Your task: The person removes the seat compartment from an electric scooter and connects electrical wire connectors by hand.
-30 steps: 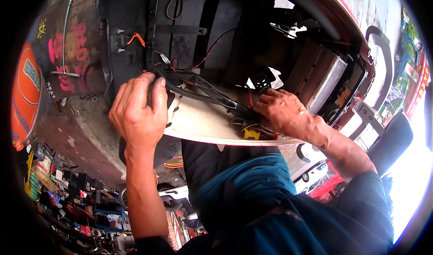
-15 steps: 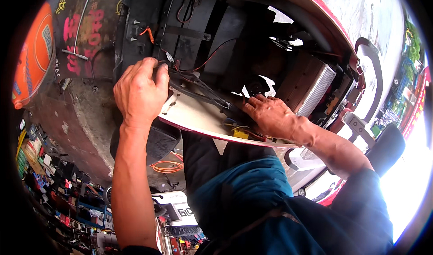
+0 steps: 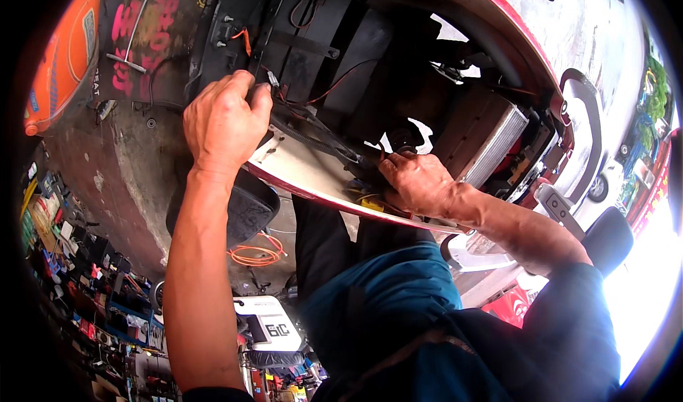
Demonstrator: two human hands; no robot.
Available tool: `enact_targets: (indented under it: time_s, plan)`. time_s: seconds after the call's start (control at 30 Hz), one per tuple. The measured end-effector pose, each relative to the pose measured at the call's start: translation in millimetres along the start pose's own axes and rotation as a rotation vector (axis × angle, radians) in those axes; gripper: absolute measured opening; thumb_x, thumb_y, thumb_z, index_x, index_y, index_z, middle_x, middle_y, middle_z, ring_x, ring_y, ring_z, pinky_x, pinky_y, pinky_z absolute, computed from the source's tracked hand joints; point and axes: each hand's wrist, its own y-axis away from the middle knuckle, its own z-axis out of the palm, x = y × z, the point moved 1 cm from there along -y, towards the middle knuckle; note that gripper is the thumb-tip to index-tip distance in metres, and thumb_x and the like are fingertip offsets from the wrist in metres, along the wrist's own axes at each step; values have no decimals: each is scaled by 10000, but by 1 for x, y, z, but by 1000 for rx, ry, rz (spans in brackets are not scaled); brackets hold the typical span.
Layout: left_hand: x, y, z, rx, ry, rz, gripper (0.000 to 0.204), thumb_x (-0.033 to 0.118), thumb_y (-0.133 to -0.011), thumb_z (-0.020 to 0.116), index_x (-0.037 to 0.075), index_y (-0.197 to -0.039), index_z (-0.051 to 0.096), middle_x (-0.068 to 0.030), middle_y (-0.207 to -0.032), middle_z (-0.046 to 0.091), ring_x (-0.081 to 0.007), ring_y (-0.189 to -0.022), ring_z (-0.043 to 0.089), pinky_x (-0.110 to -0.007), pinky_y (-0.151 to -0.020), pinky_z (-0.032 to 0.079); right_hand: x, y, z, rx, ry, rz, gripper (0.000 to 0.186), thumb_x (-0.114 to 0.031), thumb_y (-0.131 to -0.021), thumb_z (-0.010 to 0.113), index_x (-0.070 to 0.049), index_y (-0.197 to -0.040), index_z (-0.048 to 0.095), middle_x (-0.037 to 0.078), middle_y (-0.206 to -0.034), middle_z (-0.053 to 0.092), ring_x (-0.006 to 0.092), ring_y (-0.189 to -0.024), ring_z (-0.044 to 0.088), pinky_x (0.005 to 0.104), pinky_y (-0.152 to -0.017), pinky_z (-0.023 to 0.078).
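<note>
A red-edged body shell [image 3: 320, 192] with a pale inner side lies open in front of me. Along its inside runs a black wire bundle [image 3: 316, 140], partly in ribbed tubing. My left hand [image 3: 226, 124] is closed at the left end of the bundle, its fingers curled over; what they hold is hidden. A white connector [image 3: 272, 79] on thin wires sits just beside its thumb. My right hand [image 3: 421, 183] is closed around the dark wires at the bundle's right end. Under it, yellow-wrapped wiring [image 3: 371, 203] lies against the shell wall.
A finned metal box [image 3: 491, 135] sits right of my right hand. Black panels [image 3: 299, 53] fill the far side of the cavity. An orange container [image 3: 64, 60] stands at the far left. Below are a coiled orange cable [image 3: 257, 252] and many parts [image 3: 107, 302] on the floor.
The view has shifted slightly, so the surroundings sit a little differently. Both hands stay closed at nearly the same places on the shell and wires.
</note>
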Motion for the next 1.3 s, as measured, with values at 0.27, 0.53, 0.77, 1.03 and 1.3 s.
enact_targets:
  time_s: [0.27,0.53,0.77,1.03,1.3]
  plan:
    - [-15,-2,14,10,-5,29,167,246,-808,644,80,-809,625,-65,-781,660,-282,-763,632,-408,-642,480,1,-8,16,141,142,-32,373,-239,-797,644,14,-1058,563,141,-904,604,299,-875,604,403,-750,514]
    - [-22,-19,32,121,63,128,143,197,-767,668,74,-761,597,-64,-731,629,-273,-682,600,-404,-589,474,14,-35,-1,100,-167,287,280,-220,-782,643,-10,-966,629,157,-789,637,335,-779,628,421,-701,499]
    - [-24,-26,31,108,60,144,132,189,-763,672,73,-779,612,-65,-746,636,-268,-685,606,-395,-591,479,28,-54,-8,-70,-255,386,301,-235,-751,665,-33,-973,649,150,-790,675,343,-761,643,422,-714,502]
    - [-27,-30,27,99,47,137,136,181,-752,680,65,-796,623,-69,-760,646,-268,-682,610,-385,-592,485,-19,-13,-11,158,-260,418,229,-204,-809,656,-40,-961,607,132,-874,631,313,-872,612,407,-708,502]
    - [-26,-31,30,96,45,133,139,178,-746,685,65,-804,628,-68,-760,647,-265,-679,610,-386,-590,485,-17,-24,-6,33,-305,387,344,-328,-852,622,-51,-1055,617,180,-920,639,362,-901,614,422,-787,500]
